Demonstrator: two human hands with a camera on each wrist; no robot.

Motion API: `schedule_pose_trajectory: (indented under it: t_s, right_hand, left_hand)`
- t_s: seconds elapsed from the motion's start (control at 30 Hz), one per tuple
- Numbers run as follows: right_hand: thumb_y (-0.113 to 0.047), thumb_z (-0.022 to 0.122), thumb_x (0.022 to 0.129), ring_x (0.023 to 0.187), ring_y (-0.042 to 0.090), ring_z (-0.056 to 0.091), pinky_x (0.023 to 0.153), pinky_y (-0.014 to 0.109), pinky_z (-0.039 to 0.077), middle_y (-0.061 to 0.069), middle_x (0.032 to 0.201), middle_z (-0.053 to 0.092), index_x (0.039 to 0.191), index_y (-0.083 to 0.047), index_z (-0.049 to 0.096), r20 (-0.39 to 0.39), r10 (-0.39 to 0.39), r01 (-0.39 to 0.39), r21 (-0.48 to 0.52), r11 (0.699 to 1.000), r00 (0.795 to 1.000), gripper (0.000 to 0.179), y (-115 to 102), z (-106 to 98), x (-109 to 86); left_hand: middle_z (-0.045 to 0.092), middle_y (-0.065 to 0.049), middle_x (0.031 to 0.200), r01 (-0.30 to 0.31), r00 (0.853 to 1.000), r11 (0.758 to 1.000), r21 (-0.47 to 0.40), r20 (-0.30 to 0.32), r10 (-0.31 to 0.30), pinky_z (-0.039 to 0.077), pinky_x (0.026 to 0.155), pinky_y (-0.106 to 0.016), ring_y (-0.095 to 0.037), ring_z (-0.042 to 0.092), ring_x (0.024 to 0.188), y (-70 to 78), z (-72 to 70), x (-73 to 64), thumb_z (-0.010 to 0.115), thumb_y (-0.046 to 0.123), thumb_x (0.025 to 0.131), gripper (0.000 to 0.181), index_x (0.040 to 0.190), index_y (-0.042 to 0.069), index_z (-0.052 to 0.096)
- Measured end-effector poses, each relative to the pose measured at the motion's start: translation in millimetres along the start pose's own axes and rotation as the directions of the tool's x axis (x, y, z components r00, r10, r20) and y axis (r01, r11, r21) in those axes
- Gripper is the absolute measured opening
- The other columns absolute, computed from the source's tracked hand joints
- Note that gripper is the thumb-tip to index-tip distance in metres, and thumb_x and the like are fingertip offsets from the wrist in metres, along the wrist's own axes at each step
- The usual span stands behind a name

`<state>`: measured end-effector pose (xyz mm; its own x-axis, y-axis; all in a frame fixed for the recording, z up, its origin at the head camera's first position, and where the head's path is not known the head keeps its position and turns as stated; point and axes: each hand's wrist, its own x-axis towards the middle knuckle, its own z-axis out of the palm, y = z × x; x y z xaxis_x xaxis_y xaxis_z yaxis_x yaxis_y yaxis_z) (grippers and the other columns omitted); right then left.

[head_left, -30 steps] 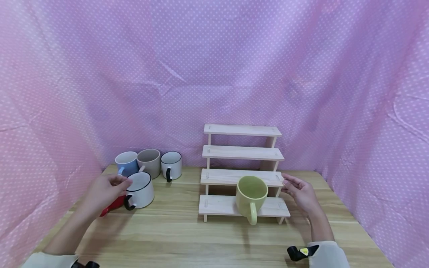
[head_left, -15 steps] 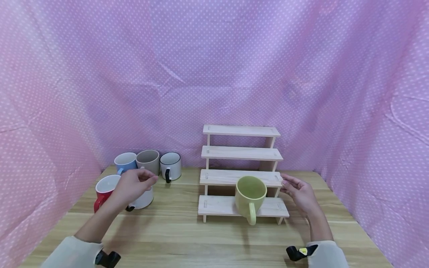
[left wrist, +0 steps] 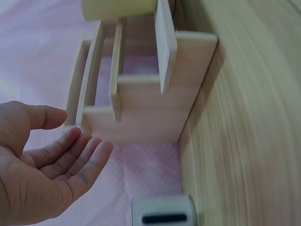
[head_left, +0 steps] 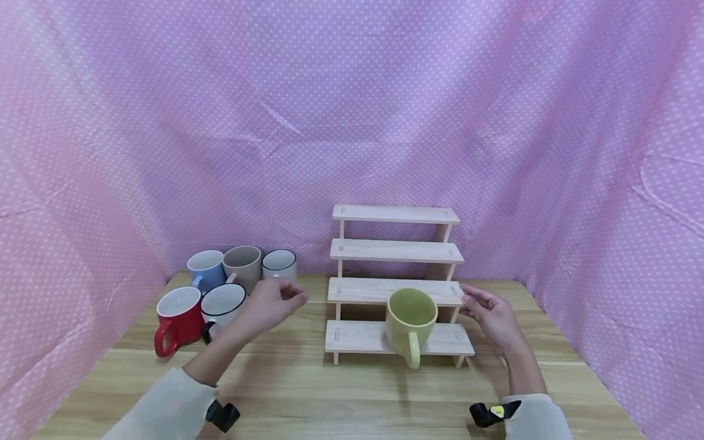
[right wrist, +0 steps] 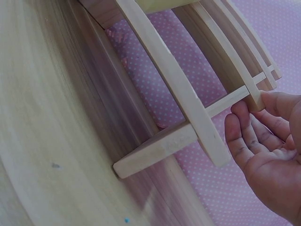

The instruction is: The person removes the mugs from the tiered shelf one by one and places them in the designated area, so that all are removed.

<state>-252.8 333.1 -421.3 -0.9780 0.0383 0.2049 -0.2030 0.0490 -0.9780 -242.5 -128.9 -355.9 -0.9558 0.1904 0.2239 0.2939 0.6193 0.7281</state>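
Beside the right hand [head_left: 495, 318], the stepped rack [head_left: 396, 250] is showing pale, matt, unfinished wood; its green mug [head_left: 411, 321] is looking smooth and satiny. The table [head_left: 352, 391] is showing grained wood.

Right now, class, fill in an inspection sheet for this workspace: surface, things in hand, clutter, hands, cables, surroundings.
Surface: wooden table, light grain, bare in front.
Things in hand: stepped wooden rack with four shelves; green mug upright on its lowest shelf, handle toward the camera.
Clutter: five mugs grouped at the left: red mug, white mug with dark rim, blue mug, beige mug, another white mug behind the left hand.
Hands: left hand in the air between the mug group and the rack, fingers relaxed, holding nothing; right hand at the rack's right end, fingertips at a shelf end, fingers straight.
Cables: nothing seen.
Surroundings: pink dotted cloth on three sides.
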Motion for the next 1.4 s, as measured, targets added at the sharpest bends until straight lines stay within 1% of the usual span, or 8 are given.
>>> schedule_pose_trajectory:
  t_s: [0.23, 0.4, 0.5, 0.7, 0.87, 1.13, 1.27, 1.4]
  right_hand:
    - [-0.011, 0.063, 0.103, 0.090, 0.008, 0.068, 0.087, 0.027, 0.059, -0.016, 0.113, 0.070, 0.143, 0.017, 0.044, 0.000, 0.001, -0.001, -0.009, 1.000, 1.000, 0.052, -1, 1, -0.3]
    - [-0.010, 0.064, 0.102, 0.090, 0.007, 0.068, 0.084, 0.023, 0.059, -0.015, 0.111, 0.071, 0.142, 0.019, 0.043, -0.002, -0.008, 0.008, 0.005, 1.000, 1.000, 0.054, -1, 1, -1.0]
    - [-0.010, 0.063, 0.102, 0.090, 0.007, 0.068, 0.084, 0.024, 0.059, -0.013, 0.111, 0.071, 0.142, 0.019, 0.042, 0.001, -0.007, 0.007, 0.012, 1.000, 1.000, 0.054, 0, 1, -1.3]
    - [-0.010, 0.063, 0.103, 0.091, 0.007, 0.068, 0.084, 0.023, 0.059, -0.009, 0.112, 0.071, 0.143, 0.019, 0.042, 0.002, -0.001, 0.001, 0.014, 1.000, 1.000, 0.054, -2, 1, -2.1]
    - [-0.010, 0.063, 0.103, 0.090, 0.007, 0.068, 0.084, 0.023, 0.059, -0.010, 0.112, 0.071, 0.142, 0.019, 0.042, -0.001, -0.001, 0.001, 0.007, 1.000, 1.000, 0.053, -3, 2, -2.2]
    - [-0.010, 0.062, 0.103, 0.090, 0.006, 0.068, 0.084, 0.023, 0.059, -0.012, 0.111, 0.071, 0.142, 0.018, 0.044, -0.010, -0.001, 0.001, -0.018, 1.000, 1.000, 0.052, -4, 2, -2.2]
    - [-0.009, 0.062, 0.103, 0.090, 0.006, 0.068, 0.084, 0.023, 0.059, -0.014, 0.111, 0.071, 0.143, 0.018, 0.043, -0.006, -0.006, 0.006, -0.019, 1.000, 1.000, 0.051, -3, 2, -2.0]
    - [-0.009, 0.062, 0.103, 0.090, 0.006, 0.068, 0.084, 0.023, 0.059, -0.014, 0.110, 0.071, 0.143, 0.019, 0.043, 0.000, -0.008, 0.008, -0.010, 1.000, 1.000, 0.052, -2, 2, -1.5]
  left_hand:
    - [0.070, 0.003, 0.083, -0.122, 0.989, 0.990, -0.065, 0.078, 0.127, 0.056, 0.072, -0.030, -0.011, 0.064, 0.078, 17.8, 31.7, 8.9, 0.073, 0.014, 0.095, 0.007, 0.092, 0.007, 0.075]
    - [0.069, 0.006, 0.081, -0.211, 0.962, 0.973, -0.092, 0.157, 0.224, 0.055, 0.070, -0.025, -0.009, 0.063, 0.076, 29.9, 53.1, 11.6, 0.071, 0.018, 0.097, 0.010, 0.092, 0.010, 0.075]
    - [0.070, 0.008, 0.083, -0.250, 0.936, 0.961, -0.117, 0.223, 0.271, 0.054, 0.071, -0.025, -0.007, 0.063, 0.077, 37.0, 65.1, 11.1, 0.071, 0.023, 0.098, 0.013, 0.093, 0.012, 0.075]
    - [0.073, 0.010, 0.092, -0.285, 0.857, 0.925, -0.250, 0.366, 0.363, 0.057, 0.080, -0.025, -0.006, 0.066, 0.088, 47.2, 85.1, 8.2, 0.070, 0.027, 0.099, 0.014, 0.100, 0.014, 0.076]
    - [0.074, 0.008, 0.101, -0.229, 0.779, 0.887, -0.400, 0.472, 0.414, 0.059, 0.085, -0.025, -0.006, 0.068, 0.098, 51.8, 97.0, 6.8, 0.073, 0.021, 0.097, 0.014, 0.107, 0.012, 0.076]
    - [0.071, -0.019, 0.120, -0.180, 0.648, 0.823, -0.538, 0.565, 0.511, 0.056, 0.093, -0.027, -0.007, 0.067, 0.106, 54.1, 109.0, 5.1, 0.070, 0.014, 0.097, 0.028, 0.122, 0.001, 0.071]
    - [0.071, -0.015, 0.124, -0.144, 0.613, 0.806, -0.575, 0.588, 0.528, 0.052, 0.100, -0.028, -0.010, 0.066, 0.114, 53.4, 115.4, 5.3, 0.068, 0.015, 0.098, 0.032, 0.126, 0.001, 0.070]
    - [0.071, 0.001, 0.125, -0.126, 0.600, 0.799, -0.588, 0.596, 0.534, 0.050, 0.104, -0.029, -0.014, 0.064, 0.121, 53.3, 118.9, 4.7, 0.069, 0.020, 0.099, 0.035, 0.129, 0.004, 0.069]
